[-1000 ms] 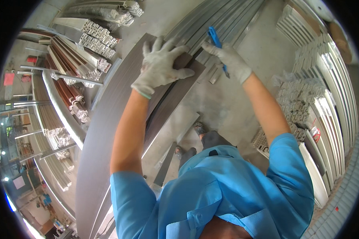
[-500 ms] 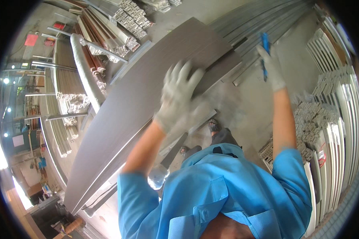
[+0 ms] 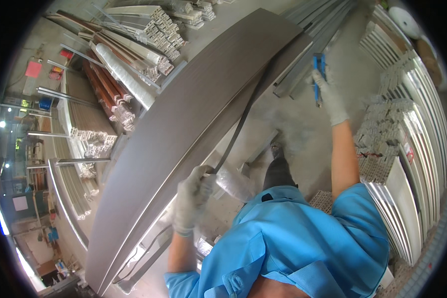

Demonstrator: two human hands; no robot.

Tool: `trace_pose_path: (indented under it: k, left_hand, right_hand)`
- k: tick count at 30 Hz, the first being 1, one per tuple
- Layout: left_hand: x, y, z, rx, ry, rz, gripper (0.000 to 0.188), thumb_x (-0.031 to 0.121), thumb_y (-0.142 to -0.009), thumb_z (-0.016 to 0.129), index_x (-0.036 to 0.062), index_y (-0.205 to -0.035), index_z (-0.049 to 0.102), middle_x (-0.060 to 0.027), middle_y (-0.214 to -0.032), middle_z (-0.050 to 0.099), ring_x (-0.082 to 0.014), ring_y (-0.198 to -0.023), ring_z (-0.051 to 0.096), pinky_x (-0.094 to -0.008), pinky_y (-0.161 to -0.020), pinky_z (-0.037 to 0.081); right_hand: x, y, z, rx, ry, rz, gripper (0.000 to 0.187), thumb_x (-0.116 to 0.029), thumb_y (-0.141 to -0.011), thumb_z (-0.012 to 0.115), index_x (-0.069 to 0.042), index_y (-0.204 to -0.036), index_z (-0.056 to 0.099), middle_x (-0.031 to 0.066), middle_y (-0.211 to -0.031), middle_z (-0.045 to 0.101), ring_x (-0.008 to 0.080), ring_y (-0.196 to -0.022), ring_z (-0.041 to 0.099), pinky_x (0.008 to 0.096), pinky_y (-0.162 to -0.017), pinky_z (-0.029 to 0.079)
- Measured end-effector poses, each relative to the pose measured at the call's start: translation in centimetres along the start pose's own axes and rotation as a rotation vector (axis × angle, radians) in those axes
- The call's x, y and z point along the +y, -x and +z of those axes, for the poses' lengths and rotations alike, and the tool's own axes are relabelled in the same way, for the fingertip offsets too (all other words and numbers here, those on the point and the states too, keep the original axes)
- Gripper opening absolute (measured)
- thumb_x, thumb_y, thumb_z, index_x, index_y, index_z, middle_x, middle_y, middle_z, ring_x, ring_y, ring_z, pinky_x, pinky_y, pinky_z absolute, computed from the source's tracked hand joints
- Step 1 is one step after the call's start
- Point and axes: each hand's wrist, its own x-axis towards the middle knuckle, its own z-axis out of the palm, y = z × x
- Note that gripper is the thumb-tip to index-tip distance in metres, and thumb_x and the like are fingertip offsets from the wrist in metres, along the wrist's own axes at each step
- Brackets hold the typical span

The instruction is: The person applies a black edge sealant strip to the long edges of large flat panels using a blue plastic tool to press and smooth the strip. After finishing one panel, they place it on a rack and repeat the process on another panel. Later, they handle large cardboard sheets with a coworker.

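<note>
A long brown-grey panel (image 3: 184,114) with a fine-lined surface lies slantwise in front of me, a narrower ledge along its near side. My left hand (image 3: 191,196), in a pale work glove, is closed on a thin dark strip (image 3: 237,130) near the panel's near edge. The strip runs from my fist up to the panel's far end, bending slightly. Over the floor on the right, my gloved right hand (image 3: 332,97) grips a blue-handled hand tool (image 3: 319,72), its two handle ends pointing away from me. The tool's exact kind is unclear.
Stacked pale profiles (image 3: 407,119) stand close on my right. Bundles of brown and white profiles (image 3: 116,94) rest on metal racks at the left. Grey metal bars (image 3: 328,25) lie beyond the panel. A plastic-wrapped roll (image 3: 233,184) is beside my left hand.
My left hand, earlier spread over the panel, has come back toward my body and now holds the dark strip. My right hand has shifted slightly nearer and left with the blue-handled tool.
</note>
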Motion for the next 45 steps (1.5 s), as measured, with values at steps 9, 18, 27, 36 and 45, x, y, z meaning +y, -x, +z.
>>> trace_pose_path:
  k: [9,18,27,36,45]
  left_hand:
    - [-4.3,5.1,-10.4,0.285,-0.407,0.158,0.019,0.022,-0.097,0.067,0.0033,-0.101,0.07,-0.0086,-0.072,0.061,-0.0181,-0.06,0.053,-0.0317,-0.056,0.042]
    - [-5.9,2.8,-11.6,0.236,-1.09,0.469,0.021,0.028,-0.091,0.069,0.011,-0.081,0.062,-0.0063,-0.075,0.058,-0.0295,-0.072,0.057,-0.0439,-0.066,0.043]
    - [-7.1,1.3,-13.6,0.052,-0.987,0.658,0.021,0.026,-0.087,0.071,0.0126,-0.078,0.059,-0.0061,-0.074,0.057,-0.0298,-0.068,0.057,-0.0439,-0.059,0.044]
    - [-8.0,0.7,-13.6,0.065,-0.831,0.821,0.023,0.02,-0.08,0.076,0.0127,-0.069,0.057,-0.0057,-0.067,0.054,-0.0279,-0.063,0.056,-0.0418,-0.057,0.042]
    - [-8.4,0.2,-13.4,0.029,-0.73,0.841,0.019,0.021,-0.083,0.074,0.0099,-0.074,0.063,-0.0084,-0.073,0.06,-0.0303,-0.072,0.061,-0.0441,-0.064,0.047]
  right_hand:
    - [-3.8,-1.8,1.8,0.101,0.715,-0.058,0.053,-0.04,-0.096,0.063,-0.016,-0.142,0.05,0.0122,-0.112,0.071,0.0276,-0.098,0.069,0.0404,-0.087,0.054]
    - [-3.2,-10.6,2.9,0.152,1.059,-0.031,0.043,-0.04,-0.098,0.054,-0.02,-0.136,0.057,0.0187,-0.125,0.068,0.0384,-0.119,0.063,0.0482,-0.101,0.049]
    - [-3.6,-7.6,5.8,0.136,1.177,-0.167,0.034,-0.035,-0.1,0.052,-0.014,-0.126,0.06,0.0203,-0.11,0.071,0.0403,-0.109,0.066,0.0512,-0.093,0.052]
    - [-6.0,6.8,14.0,0.026,1.152,-0.212,0.033,-0.029,-0.1,0.052,-0.012,-0.127,0.06,0.021,-0.101,0.071,0.0416,-0.094,0.068,0.0541,-0.083,0.052]
    - [-8.9,28.2,25.3,-0.206,0.985,-0.292,0.038,-0.031,-0.101,0.054,-0.011,-0.134,0.058,0.0216,-0.096,0.07,0.0392,-0.091,0.069,0.0511,-0.082,0.054]
